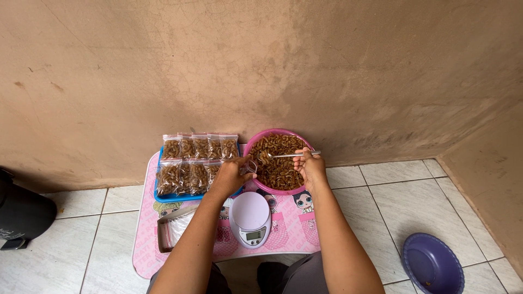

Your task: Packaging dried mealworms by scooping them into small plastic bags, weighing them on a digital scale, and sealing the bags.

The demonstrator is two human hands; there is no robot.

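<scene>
A small clear bag (250, 166) is being held open at the near left rim of the pink bowl (251, 142), and the left hand (231, 175) is pinching it shut between thumb and fingers. The right hand (309, 165) is closing around the handle of a metal spoon (283, 155), whose tip is reaching over the bag's mouth with a little brown snack on it. The bowl is sitting at the far edge of the surface (289, 231), heaped with brown curled snack pieces (280, 163).

Just left of the bowl, a blue tray (163, 197) is carrying two rows of filled bags (190, 163), packed side by side and touching. Nearer the person, between the forearms, a white kitchen scale (250, 219) is resting with nothing on its round plate. At the near left corner, a stack of empty bags (177, 228) is lying beside the left forearm.

The surface is a low pink table with cartoon dolls printed on it, standing on a white tiled floor (403, 204) against a tan wall (261, 65). A purple bowl (433, 267) is lying on the floor well to the right, and a dark bin (22, 215) is standing at the far left.
</scene>
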